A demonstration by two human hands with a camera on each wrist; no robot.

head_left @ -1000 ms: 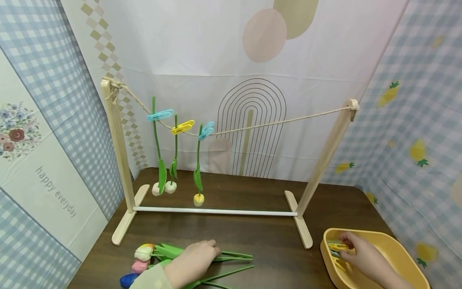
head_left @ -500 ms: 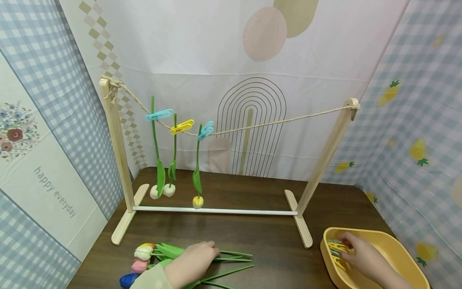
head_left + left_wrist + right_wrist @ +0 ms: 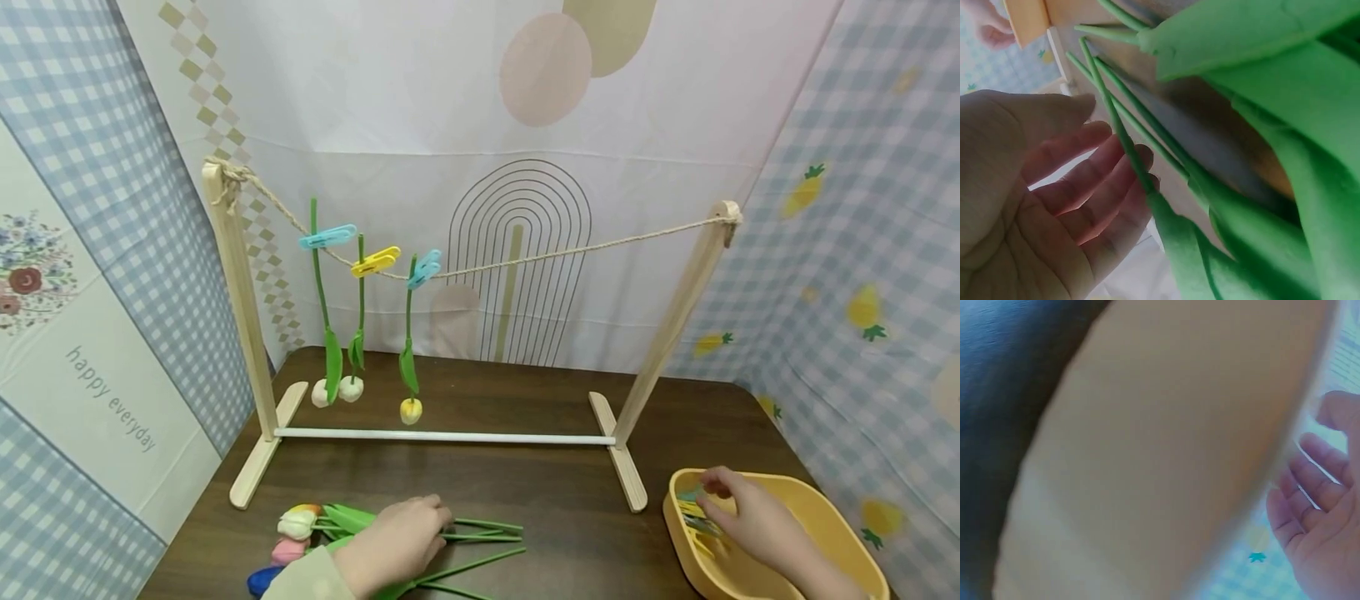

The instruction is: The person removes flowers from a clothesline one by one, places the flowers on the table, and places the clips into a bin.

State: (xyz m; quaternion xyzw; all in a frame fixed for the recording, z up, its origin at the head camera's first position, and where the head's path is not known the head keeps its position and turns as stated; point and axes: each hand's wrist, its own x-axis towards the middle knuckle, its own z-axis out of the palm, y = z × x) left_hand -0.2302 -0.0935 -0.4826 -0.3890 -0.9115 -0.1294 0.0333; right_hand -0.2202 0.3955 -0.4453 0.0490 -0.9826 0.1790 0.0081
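My left hand (image 3: 401,537) lies over several artificial tulips on the table. In the left wrist view its fingers are loosely bent and touch one green stem (image 3: 1116,115), with the thumb apart from it. The tulip heads, such as a white-and-orange one (image 3: 297,522), a pink one (image 3: 288,551) and a blue one (image 3: 262,581), point left. My right hand (image 3: 761,521) is over the yellow box (image 3: 832,525), thumb and fingers spread above several clothespins (image 3: 699,525). In the right wrist view, the box wall (image 3: 1147,450) fills the middle and no clothespin shows between the fingers.
A wooden stand with a left post (image 3: 243,308) and right post (image 3: 675,325) carries a sagging rope (image 3: 592,248). Blue and yellow clothespins hold three tulips, such as the yellow one (image 3: 410,411), upside down on its left half. A white rod (image 3: 450,436) joins the feet.
My right hand has shifted slightly up and left in the box, and its thumb and fingers have spread apart over the clothespins. The left hand stays on the tulips. The hanging tulips sway a little.
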